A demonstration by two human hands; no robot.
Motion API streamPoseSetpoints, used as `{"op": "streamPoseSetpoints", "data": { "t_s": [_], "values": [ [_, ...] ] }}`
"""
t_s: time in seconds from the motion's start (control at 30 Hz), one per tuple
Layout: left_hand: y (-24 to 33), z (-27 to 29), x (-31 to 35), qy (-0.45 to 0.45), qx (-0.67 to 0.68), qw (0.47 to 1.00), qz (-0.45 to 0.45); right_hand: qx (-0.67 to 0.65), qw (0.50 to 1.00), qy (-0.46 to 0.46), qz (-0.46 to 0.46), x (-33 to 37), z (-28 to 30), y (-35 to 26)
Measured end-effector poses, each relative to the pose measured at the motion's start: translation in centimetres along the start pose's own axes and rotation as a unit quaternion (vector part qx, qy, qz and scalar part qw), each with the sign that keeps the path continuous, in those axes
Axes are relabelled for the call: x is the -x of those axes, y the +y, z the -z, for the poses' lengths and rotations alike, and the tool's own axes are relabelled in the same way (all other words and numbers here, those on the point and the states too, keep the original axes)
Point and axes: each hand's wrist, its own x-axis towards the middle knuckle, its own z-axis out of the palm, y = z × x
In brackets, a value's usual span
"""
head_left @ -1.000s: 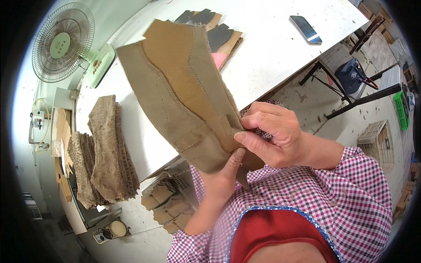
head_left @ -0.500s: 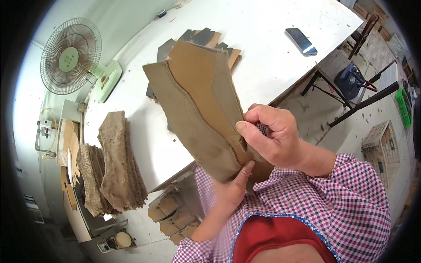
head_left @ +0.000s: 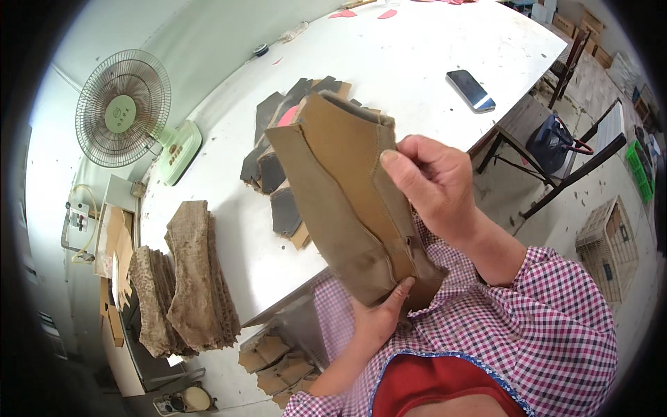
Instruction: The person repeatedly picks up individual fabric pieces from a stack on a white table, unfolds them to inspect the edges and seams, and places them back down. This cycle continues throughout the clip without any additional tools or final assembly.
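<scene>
Both hands hold a tan and olive leather boot upper [head_left: 351, 184] up over the table's near edge, with seams running down its length. My left hand [head_left: 379, 320] grips the lower end, thumb on the front and the other fingers hidden behind. My right hand [head_left: 439, 184] pinches the right edge between thumb and curled fingers. Behind the upper lies a loose pile of dark and tan cut pieces [head_left: 283, 212], partly covered by it. Stacked fuzzy brown pieces [head_left: 191, 278] sit at the table's left corner.
A green fan [head_left: 124, 111] stands on the white table [head_left: 389, 62] at the far left. A phone [head_left: 471, 90] lies toward the right edge. Beyond it are a chair with a dark bag [head_left: 552, 144] and a crate [head_left: 606, 249]. More tan pieces [head_left: 285, 368] are below the table.
My right hand has slid up along the boot upper's right edge. The upper has shifted a little right and turned slightly. The whole view has tilted, showing more of the table's far side.
</scene>
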Motion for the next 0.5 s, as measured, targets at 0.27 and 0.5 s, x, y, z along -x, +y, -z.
{"op": "streamPoseSetpoints", "data": {
  "t_s": [0.27,0.5],
  "values": [
    [-1.1,1.7,-0.5,-0.008,-0.012,0.999,0.049,-0.134,0.988,-0.016,-0.070,-1.8,0.8,0.8],
    [1.2,6.5,-1.8,0.033,-0.069,0.997,-0.025,-0.326,0.927,-0.079,-0.166,-4.0,0.8,2.7]
  ]
}}
